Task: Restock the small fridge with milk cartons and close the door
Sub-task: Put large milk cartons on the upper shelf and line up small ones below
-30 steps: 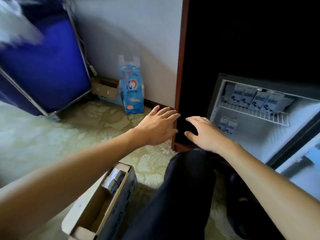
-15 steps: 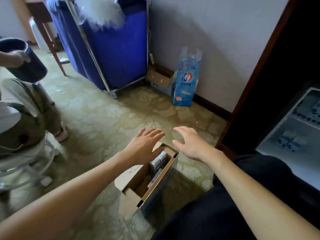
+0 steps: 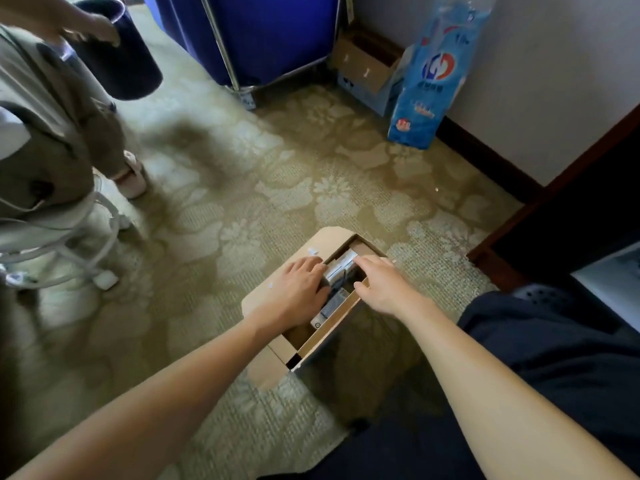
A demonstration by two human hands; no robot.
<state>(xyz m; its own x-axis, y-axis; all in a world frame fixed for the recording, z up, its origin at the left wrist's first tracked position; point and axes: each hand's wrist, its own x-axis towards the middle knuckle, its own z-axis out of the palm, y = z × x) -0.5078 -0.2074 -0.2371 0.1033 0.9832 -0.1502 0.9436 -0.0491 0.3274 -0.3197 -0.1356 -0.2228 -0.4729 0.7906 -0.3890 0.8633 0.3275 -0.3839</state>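
2 hands in 1 box point(image 3: 330, 332), the learner says. Is it not too crowded? Where is each one?

The teacher answers: The left hand point(image 3: 299, 289) is over the left flap, and its fingers bend down among the cartons point(image 3: 341, 268). The fingertips are hidden, so I cannot tell if it grips 1 or only touches. The right hand point(image 3: 384, 289) lies over the right rim with fingers stretched and thumb apart; it holds nothing, only the index rests near the carton tops.

And where is the milk exactly?

The cartons stand packed in the far part of the box, which sits on the carpet point(image 3: 242, 202). In the near part I see only cardboard. The fridge point(image 3: 620, 282) shows as a pale corner at the right edge, well apart from the box.

How to do this step well, then?

In my opinion, take each carton by its sides, thumb on 1 face and fingers on the opposite face, not by the top fold. They sit tight together, so lift straight up. If the box rises with the carton, 1 hand should press the rim down while the other pulls. 1 carton per hand is safer than a stack, because the smooth sides may slip. Keep them upright on the way to the fridge.
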